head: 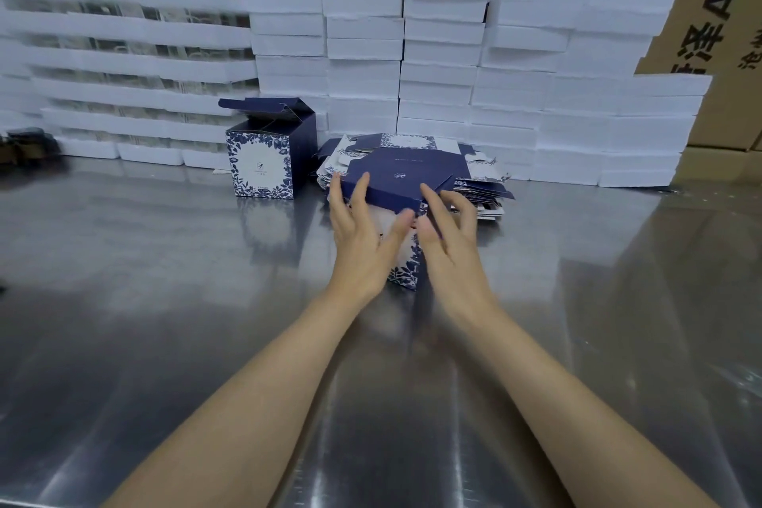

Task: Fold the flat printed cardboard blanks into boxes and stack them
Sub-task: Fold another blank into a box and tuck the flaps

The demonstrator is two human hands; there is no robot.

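Both hands out over the steel table, set against a half-formed box with a navy panel on top and blue leaf print on the white wall below. Left hand spread wide, fingers straight and laid flat on the box's near-left face, tips reaching the edge of the navy panel, thumb stretched across toward the other hand. Right hand close beside it, thumbs almost meeting. Index finger laid along the front edge of the navy flap, remaining fingers loosely bent and apart – relaxed rather than clenched, touching rather than gripping.

Just beyond the fingertips, and spilling out past the right hand, a ragged pile of flat blanks in the same navy and white print. Beyond and off to the side of the left hand, well apart from it, a finished box standing upright with its top flaps raised.

Farther back, past both hands, stacked rows of white foam trays – and behind those, brown cartons with black lettering.
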